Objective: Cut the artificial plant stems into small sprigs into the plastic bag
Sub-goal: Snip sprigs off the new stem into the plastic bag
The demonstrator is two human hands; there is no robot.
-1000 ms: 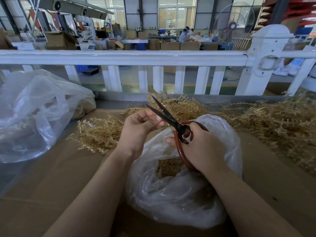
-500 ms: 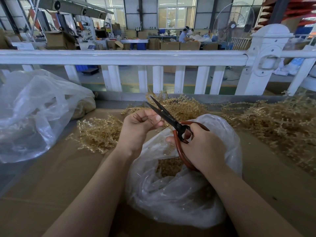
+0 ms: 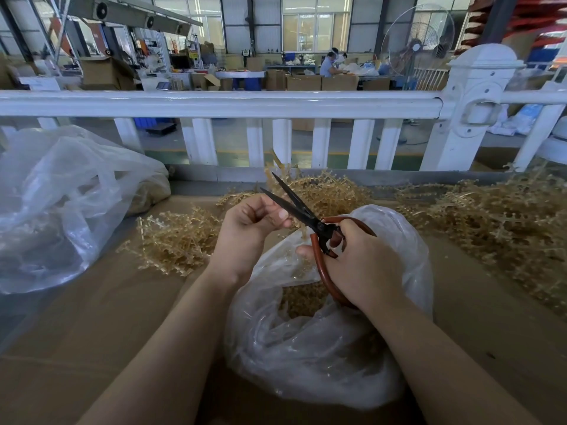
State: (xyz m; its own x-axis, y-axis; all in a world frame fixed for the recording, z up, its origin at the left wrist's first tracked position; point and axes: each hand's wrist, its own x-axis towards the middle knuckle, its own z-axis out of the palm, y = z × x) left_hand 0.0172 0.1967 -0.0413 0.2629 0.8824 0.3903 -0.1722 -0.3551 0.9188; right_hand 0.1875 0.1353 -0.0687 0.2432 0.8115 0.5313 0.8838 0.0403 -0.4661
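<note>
Nearest me, a crinkled clear plastic bag [image 3: 313, 357] sits on the brown cardboard-covered table [image 3: 92, 332], with small tan sprigs [image 3: 299, 297] lying inside it. Above its opening, my right hand [image 3: 359, 265] has its grip closed around the red-brown loop handles of black-bladed scissors [image 3: 302, 210], blades apart. My left hand [image 3: 248, 228] pinches a thin piece beside the blades; I cannot tell what. Tan artificial plant stems [image 3: 178, 240] lie heaped beyond, near a white railing [image 3: 214, 102].
</note>
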